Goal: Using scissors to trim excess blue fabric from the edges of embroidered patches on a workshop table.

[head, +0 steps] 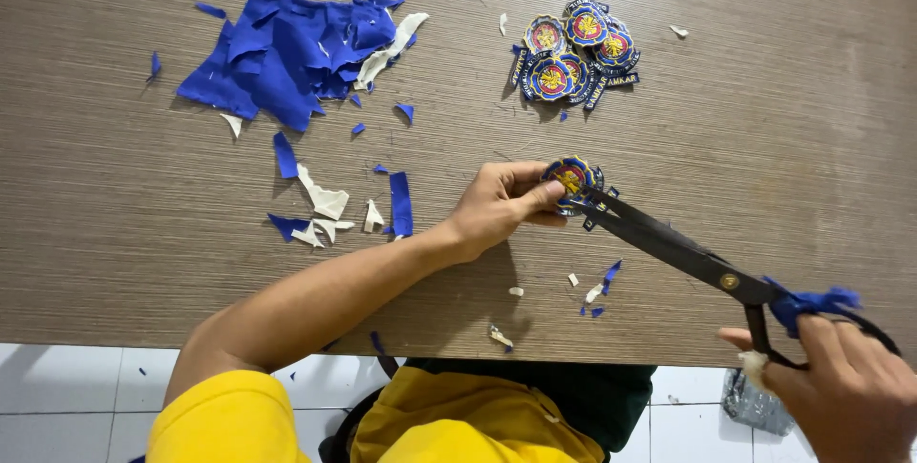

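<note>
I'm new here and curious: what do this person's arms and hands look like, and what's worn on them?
Both hands are bare: no gloves, rings or watch show. The left hand leads back along a bare forearm to a short yellow sleeve at the shoulder. Of the right hand only the hand itself shows, uncovered.

A brown wood-grain table [143, 234] stands over what looks like white tiled floor [76, 396].

Count check: patches, scissors, scrap.
You've got one round patch [571, 177] in hand, roughly six finished patches [576, 60] piled up, one pair of black scissors [683, 253], one big blue scrap heap [287, 52]; loose offcuts too many to count.
</note>
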